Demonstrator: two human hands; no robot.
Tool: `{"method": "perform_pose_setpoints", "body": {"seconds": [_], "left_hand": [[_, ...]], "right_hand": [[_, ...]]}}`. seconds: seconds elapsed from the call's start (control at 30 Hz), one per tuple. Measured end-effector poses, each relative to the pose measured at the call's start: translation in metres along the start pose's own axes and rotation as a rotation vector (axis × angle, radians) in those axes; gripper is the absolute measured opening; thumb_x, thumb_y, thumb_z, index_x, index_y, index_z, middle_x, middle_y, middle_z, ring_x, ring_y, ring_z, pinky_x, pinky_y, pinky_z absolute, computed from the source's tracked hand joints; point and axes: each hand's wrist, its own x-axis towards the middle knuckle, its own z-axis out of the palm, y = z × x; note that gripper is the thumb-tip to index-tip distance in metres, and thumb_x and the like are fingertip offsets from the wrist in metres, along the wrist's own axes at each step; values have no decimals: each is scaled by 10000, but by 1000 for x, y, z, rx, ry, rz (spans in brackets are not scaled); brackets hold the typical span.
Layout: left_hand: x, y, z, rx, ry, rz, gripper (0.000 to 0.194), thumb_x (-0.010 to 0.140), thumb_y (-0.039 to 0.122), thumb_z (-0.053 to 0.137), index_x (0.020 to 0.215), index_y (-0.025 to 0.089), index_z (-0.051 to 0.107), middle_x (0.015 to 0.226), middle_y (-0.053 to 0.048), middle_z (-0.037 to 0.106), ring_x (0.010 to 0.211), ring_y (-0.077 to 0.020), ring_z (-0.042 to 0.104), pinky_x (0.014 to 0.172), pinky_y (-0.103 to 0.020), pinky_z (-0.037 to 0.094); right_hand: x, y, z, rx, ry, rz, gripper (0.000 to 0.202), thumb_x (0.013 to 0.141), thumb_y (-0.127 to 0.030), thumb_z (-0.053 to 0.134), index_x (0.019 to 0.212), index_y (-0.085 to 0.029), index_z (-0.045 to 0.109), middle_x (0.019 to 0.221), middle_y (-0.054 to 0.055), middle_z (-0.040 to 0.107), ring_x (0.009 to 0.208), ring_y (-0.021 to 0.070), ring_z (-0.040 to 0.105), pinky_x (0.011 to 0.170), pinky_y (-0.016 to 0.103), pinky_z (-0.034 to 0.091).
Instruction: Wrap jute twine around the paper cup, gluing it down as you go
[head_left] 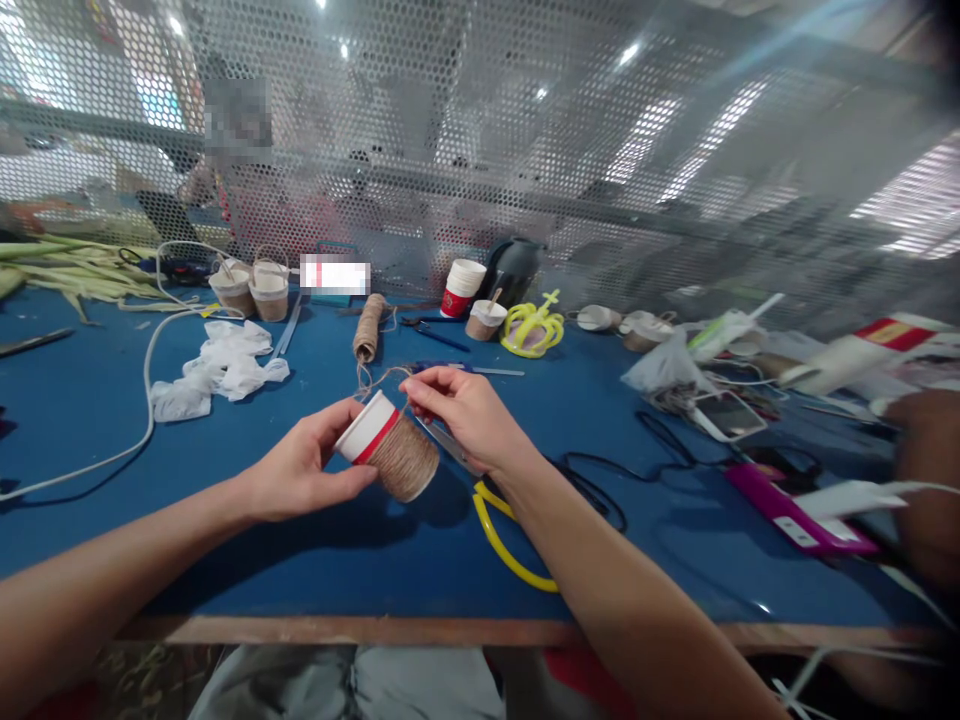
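My left hand (311, 465) grips a paper cup (405, 455) near its rim, holding it tilted above the table. Brown twine is wound round the cup's lower part, while a red band and white rim stay bare. Pinched in my right hand (454, 405), a strand of twine (386, 378) runs beside the cup. A spool of twine (367, 330) lies just beyond the cup. Scissors with yellow handles (517, 560) rest on the table, partly hidden under my right forearm.
Crumpled white plastic (221, 370) lies to the left. Twine-wrapped cups (270, 290), stacked paper cups (461, 288) and a yellow crown-shaped piece (532, 328) stand at the back. On the right are a purple power strip (795, 510), cables and a phone (727, 415). A perforated metal screen (420, 130) rises behind.
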Motion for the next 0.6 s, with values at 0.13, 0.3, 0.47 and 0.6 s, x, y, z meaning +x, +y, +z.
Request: {"method": "perform_pose_setpoints", "body": {"seconds": [0.13, 0.3, 0.47, 0.6], "left_hand": [[-2, 1, 0, 19, 9, 4, 175, 706, 196, 572, 801, 148, 433, 670, 46, 422, 580, -70, 384, 546, -169, 342], [-3, 0, 1, 24, -1, 49, 152, 715, 164, 558, 804, 150, 436, 679, 45, 420, 586, -67, 376, 548, -165, 333], [-3, -1, 1, 22, 3, 64, 159, 711, 152, 564, 808, 152, 437, 678, 45, 427, 587, -68, 383, 550, -167, 333], [-4, -1, 1, 23, 15, 61, 169, 704, 148, 566, 821, 151, 444, 675, 45, 431, 581, -67, 384, 544, -169, 329]], "right_hand": [[0, 6, 1, 1, -35, 16, 174, 647, -295, 641, 689, -134, 590, 554, -46, 545, 508, 63, 457, 526, 220, 352], [0, 11, 3, -1, -77, -3, 176, 653, -297, 641, 682, -132, 590, 561, -45, 550, 518, 67, 463, 539, 223, 353], [-2, 11, 4, -28, -78, -13, 179, 663, -297, 630, 680, -123, 593, 583, -36, 549, 537, 68, 461, 556, 226, 355], [-2, 15, 5, -21, -90, 0, 196, 662, -320, 626, 695, -130, 587, 620, -22, 559, 566, 83, 479, 570, 238, 373]]}}
